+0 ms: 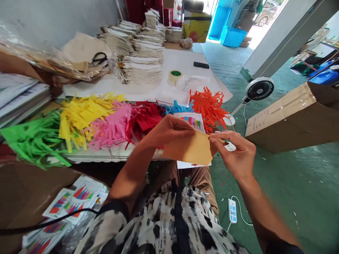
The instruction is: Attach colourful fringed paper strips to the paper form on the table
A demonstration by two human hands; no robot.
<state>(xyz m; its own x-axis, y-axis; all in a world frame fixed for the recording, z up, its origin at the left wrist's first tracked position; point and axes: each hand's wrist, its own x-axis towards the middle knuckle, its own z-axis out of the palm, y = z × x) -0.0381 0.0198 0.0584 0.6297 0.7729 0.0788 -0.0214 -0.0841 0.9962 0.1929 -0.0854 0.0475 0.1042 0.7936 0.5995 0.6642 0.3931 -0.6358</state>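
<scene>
Over my lap, close to the table edge, I hold a flat yellow-orange sheet (194, 150), which could be felt or paper. My left hand (172, 128) is closed on its upper edge, thumb and fingers pressed together. At the upper right corner, my right hand (235, 150) pinches the sheet between thumb and fingertips. Behind it, partly covered, is a white printed card (194, 119) with a coloured picture. Along the table edge lie fringed bundles: green (34, 135), yellow (84, 114), pink (111, 125), dark red (145, 118), blue (178, 107) and orange-red (208, 106).
Stacks of cream fabric pieces (143, 68) stand behind, with black scissors (100, 58), a tape roll (174, 76), a white tray (172, 97) and a black object (201, 65). On the right floor are a fan (259, 89), a carton (286, 116) and a power strip (232, 210). Printed cards (76, 201) lie lower left.
</scene>
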